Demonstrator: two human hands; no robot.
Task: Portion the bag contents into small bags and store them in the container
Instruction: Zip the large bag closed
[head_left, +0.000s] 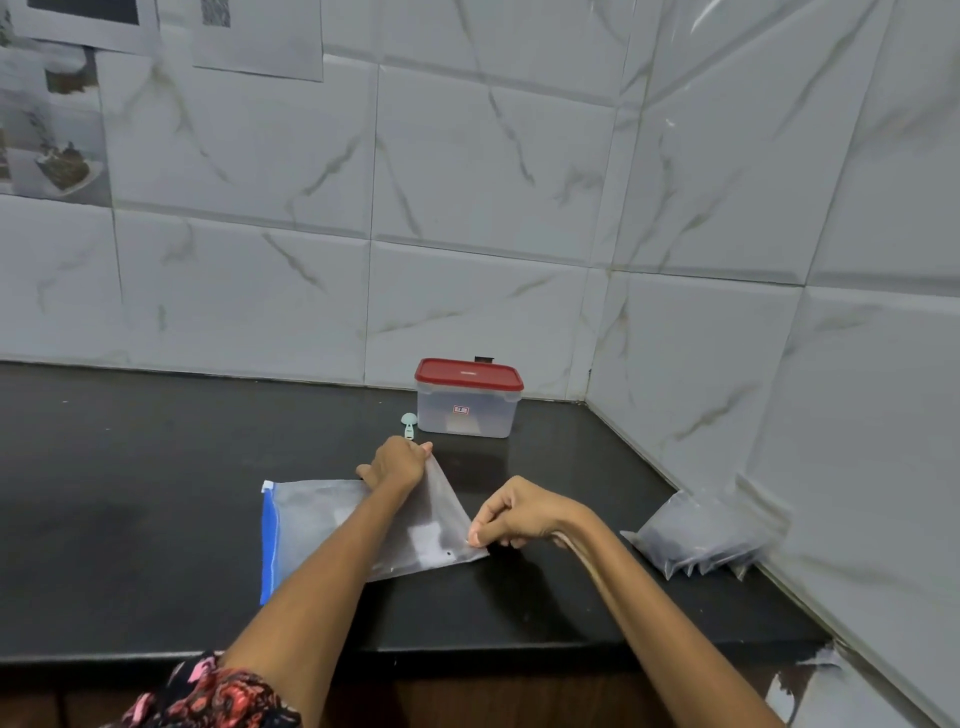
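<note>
Black countertop (156, 519) in a marble-tiled corner (red-lidded container (467, 400) behind), left hand (397, 462), right hand (514, 514) pinching frosted zip bag (322, 519)

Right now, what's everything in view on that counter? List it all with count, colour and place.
Zip bag: one, frosted clear with blue zip strip, flat on the counter's middle, held at its right corners.
Container: one, clear with red lid on, back near the wall.
Scoop: one, pale green, just left of the container.
Small bags: a few, clear with dark contents, against the right wall.
Counter: one, black.
Left hand: grips the bag's far corner.
Right hand: pinches the bag's near corner.
</note>
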